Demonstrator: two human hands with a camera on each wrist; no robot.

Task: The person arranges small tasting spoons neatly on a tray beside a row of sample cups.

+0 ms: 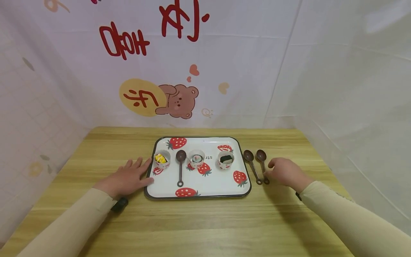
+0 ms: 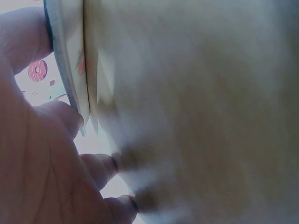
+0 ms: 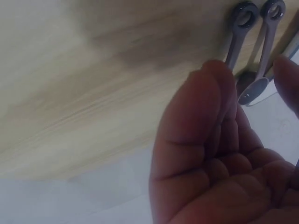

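My right hand (image 1: 284, 173), the nearer, curves loosely, thumb and fingers apart. At its nine o'clock lies the rightmost dark-brown long-handled spoon (image 1: 263, 165), bowl near twelve, ringed end near six; whether I touch it, I can't tell. My left hand (image 1: 128, 178), spread, grips nothing at the nine-o'clock edge of the white strawberry-printed rectangular tray (image 1: 215, 184).

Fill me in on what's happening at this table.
A person has both hands at work around a strawberry-patterned tray. Their left hand touches the tray's left edge with fingers spread. Their right hand is at the handle of the outer brown spoon, with thumb and fingers apart. Another spoon lies between that one and the tray. A third spoon is on the tray, along with three small cups, each holding a food-like piece.
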